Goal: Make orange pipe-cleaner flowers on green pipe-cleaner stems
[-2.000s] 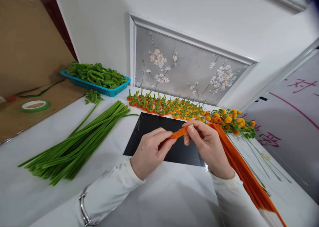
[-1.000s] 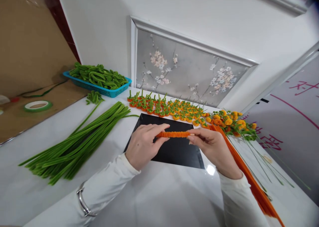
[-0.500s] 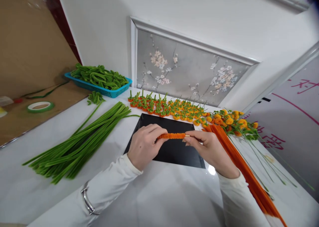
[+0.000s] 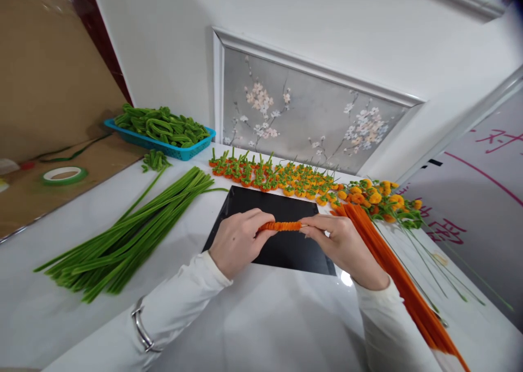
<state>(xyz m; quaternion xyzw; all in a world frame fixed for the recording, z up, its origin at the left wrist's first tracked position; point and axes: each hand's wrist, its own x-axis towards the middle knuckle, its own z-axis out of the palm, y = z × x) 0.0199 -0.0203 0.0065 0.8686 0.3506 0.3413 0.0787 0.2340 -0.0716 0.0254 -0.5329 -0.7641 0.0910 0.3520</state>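
Note:
An orange pipe cleaner (image 4: 281, 226), wound into a tight coil, stretches level between my two hands above a black board (image 4: 281, 252). My left hand (image 4: 240, 238) is closed in a pinch around the coil's left end. At the other end, the fingertips of my right hand (image 4: 342, 247) are pressed together on a thin pale stick, of which only a sliver shows beside the coil. A bundle of long orange pipe cleaners (image 4: 384, 257) lies beside my right wrist.
Long green pipe cleaners (image 4: 134, 227) lie to the left. Behind them, a blue basket (image 4: 186, 153) holds green loops. Rows of orange flower heads (image 4: 245, 176) and yellow ones (image 4: 304, 184) line the back. Stemmed flowers (image 4: 376, 197) lie at right, green tape (image 4: 65, 175) at left.
My right hand has shifted slightly left, toward my left hand. Less of the coil and the pale stick shows between the fingers.

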